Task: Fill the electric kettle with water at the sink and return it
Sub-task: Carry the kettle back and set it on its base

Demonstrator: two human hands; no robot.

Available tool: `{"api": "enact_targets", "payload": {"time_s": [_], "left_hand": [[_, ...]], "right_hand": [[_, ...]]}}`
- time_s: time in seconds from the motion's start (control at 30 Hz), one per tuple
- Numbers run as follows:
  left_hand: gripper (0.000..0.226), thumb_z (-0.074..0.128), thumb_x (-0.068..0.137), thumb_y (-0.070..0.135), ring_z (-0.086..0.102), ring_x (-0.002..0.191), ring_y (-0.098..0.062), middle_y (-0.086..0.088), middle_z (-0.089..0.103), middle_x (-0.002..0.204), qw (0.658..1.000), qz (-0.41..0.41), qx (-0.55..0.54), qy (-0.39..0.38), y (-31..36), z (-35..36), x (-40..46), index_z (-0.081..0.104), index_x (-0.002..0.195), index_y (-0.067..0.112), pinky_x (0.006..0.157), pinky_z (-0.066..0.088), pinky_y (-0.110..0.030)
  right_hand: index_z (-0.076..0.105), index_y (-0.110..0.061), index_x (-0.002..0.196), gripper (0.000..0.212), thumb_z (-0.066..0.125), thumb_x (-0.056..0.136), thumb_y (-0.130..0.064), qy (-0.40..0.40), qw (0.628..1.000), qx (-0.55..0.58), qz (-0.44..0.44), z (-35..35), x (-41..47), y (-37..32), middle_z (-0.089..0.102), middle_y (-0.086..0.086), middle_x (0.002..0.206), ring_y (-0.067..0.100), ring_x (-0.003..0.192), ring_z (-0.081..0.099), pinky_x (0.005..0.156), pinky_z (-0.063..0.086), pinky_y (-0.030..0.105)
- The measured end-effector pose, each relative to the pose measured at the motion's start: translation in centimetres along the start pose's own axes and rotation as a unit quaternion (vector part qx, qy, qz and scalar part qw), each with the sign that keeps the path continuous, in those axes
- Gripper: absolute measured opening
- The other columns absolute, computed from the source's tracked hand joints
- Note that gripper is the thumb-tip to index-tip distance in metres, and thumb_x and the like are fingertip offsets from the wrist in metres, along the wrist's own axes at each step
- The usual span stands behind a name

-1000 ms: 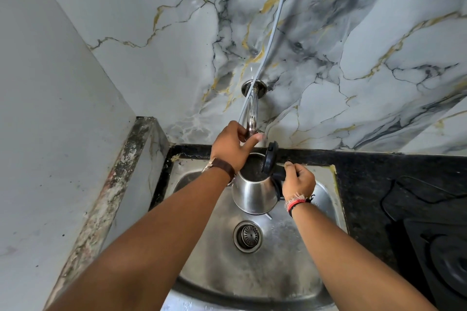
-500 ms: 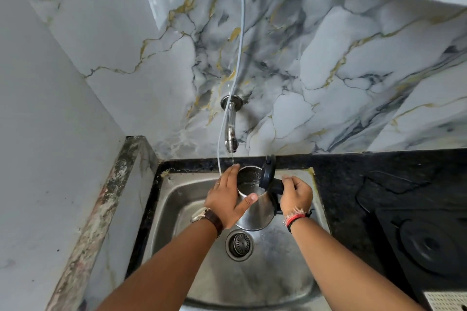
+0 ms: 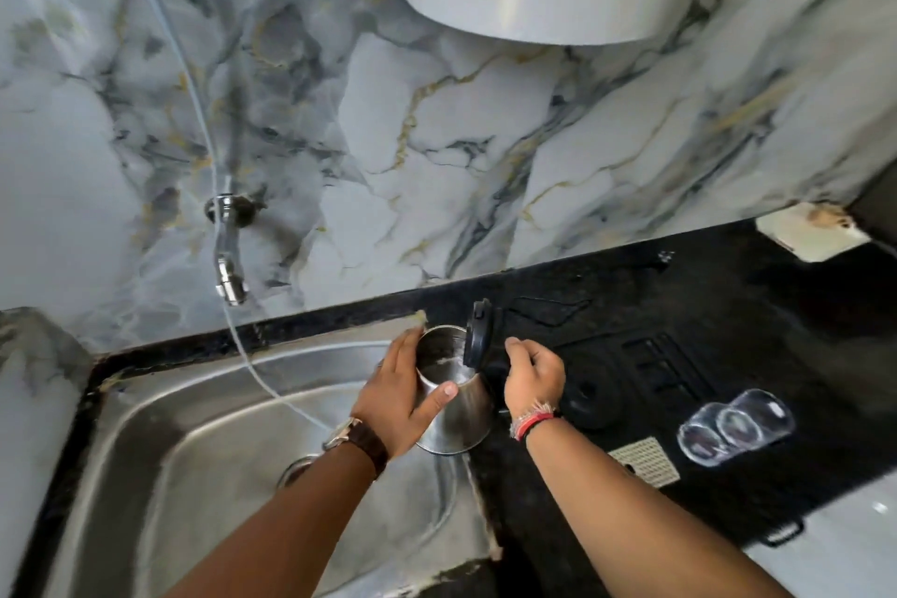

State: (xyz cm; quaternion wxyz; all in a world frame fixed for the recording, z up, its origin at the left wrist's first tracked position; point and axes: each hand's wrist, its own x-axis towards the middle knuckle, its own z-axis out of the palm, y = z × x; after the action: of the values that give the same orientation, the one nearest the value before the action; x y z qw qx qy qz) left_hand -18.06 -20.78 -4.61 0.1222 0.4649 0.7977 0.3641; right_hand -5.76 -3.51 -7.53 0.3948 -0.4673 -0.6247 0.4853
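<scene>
Between my two grips, the kettle (image 3: 454, 396) had left the tap (image 3: 228, 274), now far left. Left hand (image 3: 400, 396) cupped its body, right hand (image 3: 531, 376) held the handle; lid (image 3: 478, 333) stood open. Filling judged complete; bench (image 3: 631, 306) return pending.

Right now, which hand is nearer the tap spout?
Left. The left hand grips the kettle body, on the side toward the tap spout. The right hand holds the handle on the kettle's far side.

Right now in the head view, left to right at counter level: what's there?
Chrome wall tap → left hand → steel electric kettle with black lid open → right hand → clear upturned glasses on the black counter.
</scene>
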Motion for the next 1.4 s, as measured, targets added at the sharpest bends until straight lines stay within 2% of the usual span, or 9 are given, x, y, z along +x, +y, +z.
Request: {"api": "enact_targets", "payload": {"time_s": [0.23,0.33,0.6,0.87,1.03,1.1,1.23,1.3,1.4], "left_hand": [[0.097,0.048,0.089,0.078,0.037,0.144,-0.02,-0.005,0.029,0.163,0.999,0.015,-0.029,0.002,9.5,10.5,4.9,0.017,0.16,0.02,0.116,0.035,-0.037],[0.097,0.049,0.088,0.079,0.04,0.142,-0.019,-0.002,0.028,0.164,0.999,-0.004,-0.032,0.006,12.7,14.7,6.6,0.016,0.16,0.023,0.113,0.038,-0.038],[0.099,0.049,0.087,0.081,0.043,0.14,-0.021,-0.001,0.027,0.164,0.999,-0.048,0.006,-0.002,17.1,21.6,9.6,0.013,0.161,0.026,0.108,0.044,-0.041],[0.098,0.052,0.086,0.08,0.045,0.138,-0.021,0.002,0.028,0.163,0.997,-0.063,0.041,0.013,18.0,23.0,9.9,0.013,0.16,0.03,0.105,0.046,-0.041],[0.098,0.056,0.085,0.079,0.047,0.136,-0.019,0.004,0.028,0.162,0.996,-0.072,0.037,0.027,17.9,23.0,8.7,0.015,0.16,0.031,0.102,0.046,-0.036],[0.1,0.055,0.083,0.081,0.049,0.135,-0.019,0.005,0.027,0.162,0.995,-0.085,0.037,0.025,17.6,22.9,8.3,0.015,0.16,0.032,0.1,0.047,-0.036],[0.103,0.052,0.082,0.084,0.047,0.136,-0.021,0.004,0.025,0.164,0.994,-0.106,0.025,0.018,17.7,22.7,8.5,0.012,0.16,0.031,0.103,0.048,-0.042],[0.104,0.051,0.082,0.085,0.047,0.136,-0.02,0.004,0.024,0.164,0.994,-0.11,0.019,0.01,17.7,22.6,9.1,0.012,0.161,0.029,0.104,0.047,-0.041],[0.109,0.051,0.078,0.088,0.048,0.136,-0.022,0.003,0.025,0.164,0.994,-0.111,0.018,-0.01,17.4,22.5,9.4,0.015,0.16,0.026,0.102,0.048,-0.041]], "right_hand": [[0.045,-0.023,0.046,0.045,0.062,0.08,-0.048,0.011,1.0,0.002,-0.01,-11.8,9.3,2.6,0.033,-0.011,0.039,0.019,0.049,0.033,0.054,0.031,0.04],[0.044,-0.024,0.045,0.045,0.06,0.079,-0.048,-0.001,1.0,0.0,-0.009,-15.5,12.7,3.8,0.035,-0.01,0.038,0.018,0.047,0.034,0.055,0.032,0.038],[0.042,-0.024,0.045,0.045,0.061,0.083,-0.039,-0.058,0.998,0.016,0.017,-20.7,19.1,7.6,0.034,-0.011,0.039,0.018,0.049,0.032,0.055,0.03,0.039],[0.042,-0.027,0.045,0.044,0.061,0.083,-0.04,-0.102,0.993,0.052,0.025,-21.2,20.5,8.9,0.034,-0.013,0.04,0.015,0.049,0.029,0.055,0.026,0.036],[0.043,-0.029,0.048,0.042,0.061,0.084,-0.041,-0.158,0.986,0.055,0.01,-21.7,19.8,8.5,0.034,-0.015,0.044,0.004,0.048,0.028,0.051,0.025,0.031],[0.045,-0.03,0.048,0.04,0.06,0.082,-0.044,-0.169,0.985,0.045,0.006,-21.7,19.5,7.9,0.035,-0.014,0.043,0.005,0.048,0.031,0.05,0.025,0.028],[0.041,-0.027,0.046,0.046,0.063,0.086,-0.036,-0.193,0.98,0.042,0.033,-21.4,20.3,6.8,0.032,-0.013,0.045,0.012,0.052,0.031,0.055,0.026,0.035],[0.038,-0.022,0.05,0.05,0.066,0.091,-0.027,-0.205,0.975,0.042,0.074,-21.5,21.1,6.7,0.032,-0.007,0.052,0.021,0.058,0.033,0.059,0.03,0.038],[0.051,-0.016,0.063,0.036,0.064,0.096,-0.023,-0.243,0.964,0.038,0.098,-21.8,21.6,6.7,0.039,0.008,0.064,0.021,0.066,0.039,0.067,0.036,0.037]]}}
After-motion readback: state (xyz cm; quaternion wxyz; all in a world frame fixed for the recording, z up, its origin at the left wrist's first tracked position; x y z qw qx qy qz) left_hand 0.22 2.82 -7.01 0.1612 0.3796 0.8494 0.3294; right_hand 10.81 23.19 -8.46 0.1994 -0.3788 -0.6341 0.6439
